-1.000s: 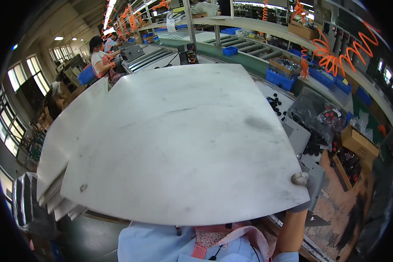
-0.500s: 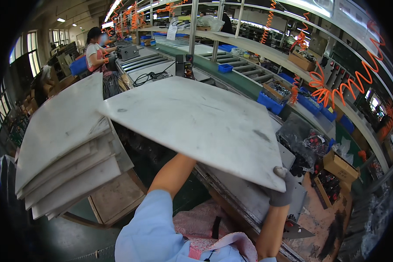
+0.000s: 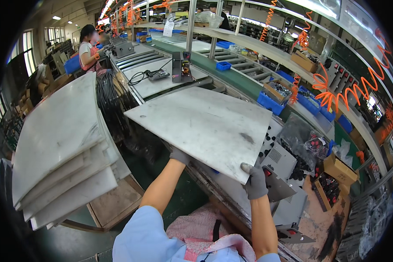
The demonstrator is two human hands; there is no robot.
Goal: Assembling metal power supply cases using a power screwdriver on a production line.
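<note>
Head view: a large flat white sheet with grey smudges (image 3: 205, 126) is held out over the near side of the workbench and roller line, one corner toward the wearer; whether its far edge touches the line cannot be told. Right hand, in a grey knit glove with a pale worn thumb (image 3: 255, 181), is closed on the near right corner, thumb on top, the other fingers bent below. Left hand, in a matching grey glove (image 3: 180, 155), is at the near left edge, partly beneath; its fingers are hidden, so how far it is closed cannot be told. Left of the sheet, well apart from the left hand: a staggered stack of similar white sheets (image 3: 56, 131). Beyond the sheet: a black upright box-shaped device (image 3: 181, 67), with a loose black cable (image 3: 137, 78) beside it. Near the right hand: grey metal panels with vent slots (image 3: 278, 160). Farther right: an open brown cardboard box (image 3: 339, 170).
</note>
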